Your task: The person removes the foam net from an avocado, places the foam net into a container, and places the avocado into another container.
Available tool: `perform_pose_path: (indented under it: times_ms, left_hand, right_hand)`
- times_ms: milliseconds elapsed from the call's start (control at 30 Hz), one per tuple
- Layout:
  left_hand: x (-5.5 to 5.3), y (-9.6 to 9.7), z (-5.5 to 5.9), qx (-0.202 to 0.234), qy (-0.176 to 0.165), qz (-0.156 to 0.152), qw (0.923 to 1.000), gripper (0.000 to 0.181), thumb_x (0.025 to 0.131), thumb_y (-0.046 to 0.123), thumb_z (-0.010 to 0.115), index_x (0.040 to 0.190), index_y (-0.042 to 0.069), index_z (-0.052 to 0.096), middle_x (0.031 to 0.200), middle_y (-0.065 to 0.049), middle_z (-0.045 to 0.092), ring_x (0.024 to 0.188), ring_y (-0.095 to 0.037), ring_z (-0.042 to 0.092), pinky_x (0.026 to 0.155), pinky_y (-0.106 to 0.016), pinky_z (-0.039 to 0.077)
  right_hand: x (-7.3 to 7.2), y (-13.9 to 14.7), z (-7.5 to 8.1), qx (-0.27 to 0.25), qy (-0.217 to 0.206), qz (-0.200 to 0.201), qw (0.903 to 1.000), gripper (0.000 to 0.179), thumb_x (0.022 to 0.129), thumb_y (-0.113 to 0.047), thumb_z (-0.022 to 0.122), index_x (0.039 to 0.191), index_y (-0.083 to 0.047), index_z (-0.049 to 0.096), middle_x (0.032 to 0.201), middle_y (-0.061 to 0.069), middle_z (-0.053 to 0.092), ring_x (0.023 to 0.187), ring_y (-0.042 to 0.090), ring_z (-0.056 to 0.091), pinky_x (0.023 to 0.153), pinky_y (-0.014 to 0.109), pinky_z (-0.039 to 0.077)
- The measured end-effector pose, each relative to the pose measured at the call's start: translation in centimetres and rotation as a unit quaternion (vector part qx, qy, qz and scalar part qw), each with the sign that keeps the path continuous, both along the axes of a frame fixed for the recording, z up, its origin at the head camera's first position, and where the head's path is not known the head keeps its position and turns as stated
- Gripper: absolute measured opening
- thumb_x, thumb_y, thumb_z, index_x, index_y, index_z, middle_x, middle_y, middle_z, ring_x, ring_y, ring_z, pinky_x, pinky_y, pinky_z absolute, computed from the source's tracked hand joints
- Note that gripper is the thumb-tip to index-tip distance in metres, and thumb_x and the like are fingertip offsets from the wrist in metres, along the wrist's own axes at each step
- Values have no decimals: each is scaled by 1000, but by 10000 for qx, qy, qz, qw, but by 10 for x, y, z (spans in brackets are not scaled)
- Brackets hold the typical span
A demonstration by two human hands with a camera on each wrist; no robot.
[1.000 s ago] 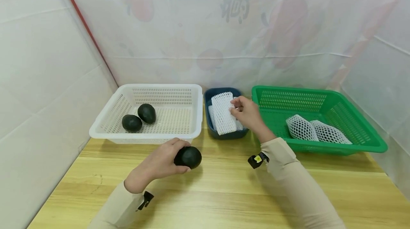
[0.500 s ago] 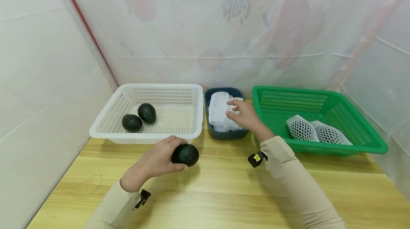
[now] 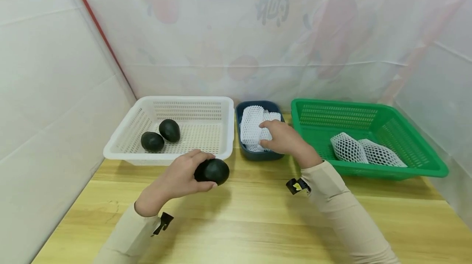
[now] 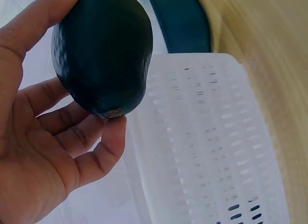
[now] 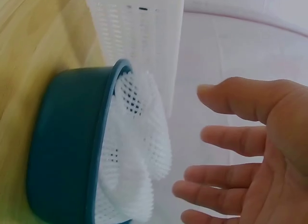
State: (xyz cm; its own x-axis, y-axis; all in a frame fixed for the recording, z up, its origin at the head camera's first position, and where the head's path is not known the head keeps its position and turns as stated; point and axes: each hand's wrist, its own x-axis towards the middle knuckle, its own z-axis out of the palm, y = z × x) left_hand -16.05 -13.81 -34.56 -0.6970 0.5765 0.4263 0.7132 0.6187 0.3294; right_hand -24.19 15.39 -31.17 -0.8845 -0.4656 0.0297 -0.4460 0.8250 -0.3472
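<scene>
My left hand [image 3: 180, 176] grips a dark green avocado [image 3: 215, 171] above the table, in front of the white basket. Seen from the left wrist, thumb and fingers hold the avocado [image 4: 106, 55] with its stem end toward the little finger. My right hand [image 3: 282, 137] hovers over the small blue bin [image 3: 262, 156], fingers apart and holding nothing. White foam net sleeves [image 3: 252, 126] lie heaped in that bin. In the right wrist view a gap shows between the right hand [image 5: 255, 156] and the foam net sleeves [image 5: 139, 151].
The white basket [image 3: 121, 153] at left holds two more avocados [image 3: 169, 130]. At right, the green basket [image 3: 424, 149] contains two items in foam nets [image 3: 348, 148]. Pale sheeting [image 3: 228, 30] closes off the back and sides of the wooden table [image 3: 239, 231].
My right hand has let go of a foam net sleeve, which dropped back onto the heap, and stays over the bin. The left hand has moved slightly up and left with the avocado.
</scene>
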Motion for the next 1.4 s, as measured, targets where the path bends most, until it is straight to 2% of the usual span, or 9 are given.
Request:
perform_pose_path:
  times_ms: [233, 367, 600, 733, 1067, 1233, 1400]
  left_hand:
    - [-1, -5, 9, 35, -118, 161, 9998, 57, 68, 35, 82, 112, 6, 61, 103, -4, 60, 86, -17, 57, 72, -36, 47]
    - [-5, -9, 11, 255, -55, 113, 9996, 56, 69, 34, 81, 113, 5, 61, 105, -5, 61, 89, -17, 57, 72, -35, 47]
    - [-14, -19, 8, 735, 103, 176, 9971, 60, 69, 32, 82, 116, 3, 60, 109, -7, 61, 87, -16, 56, 65, -34, 48]
    - [-20, -22, 6, 874, 291, 238, 9955, 62, 68, 31, 83, 116, 2, 60, 109, -8, 61, 89, -17, 57, 66, -35, 49]
    - [-30, -32, 2, 1022, 536, 647, 9912, 59, 67, 30, 83, 115, 4, 60, 100, -6, 61, 77, -15, 53, 60, -36, 47]
    - [-35, -37, 1, 1056, 524, 849, 9894, 58, 67, 29, 83, 115, 5, 61, 95, -6, 59, 74, -15, 51, 61, -35, 45]
    - [-38, -39, 0, 1076, 462, 892, 9891, 60, 67, 30, 84, 115, 4, 60, 97, -9, 60, 76, -18, 53, 62, -37, 46]
  right_hand:
    - [8, -12, 4, 427, -140, 148, 9989, 52, 85, -24, 68, 129, -1, 52, 128, 18, 50, 119, 34, 44, 91, 49, 39]
    - [13, -20, 4, 556, -121, 141, 9983, 52, 85, -27, 68, 130, -5, 53, 129, 16, 49, 117, 35, 45, 88, 53, 39]
    - [17, -35, 7, 769, -144, 194, 9967, 53, 84, -31, 68, 130, -10, 53, 131, 13, 48, 117, 33, 45, 89, 59, 35]
    - [19, -41, 6, 804, -128, 275, 9963, 53, 84, -32, 68, 130, -9, 54, 130, 13, 49, 114, 34, 47, 86, 57, 38]
    - [24, -53, 7, 852, 41, 436, 9954, 52, 82, -30, 70, 128, -12, 55, 127, 11, 51, 111, 32, 49, 85, 56, 39]
    - [25, -60, 7, 832, 76, 530, 9951, 51, 81, -28, 71, 127, -13, 56, 125, 9, 52, 110, 30, 50, 84, 56, 39]
    - [24, -66, 6, 829, 32, 546, 9951, 52, 81, -31, 71, 127, -13, 56, 127, 9, 51, 112, 29, 48, 86, 56, 38]
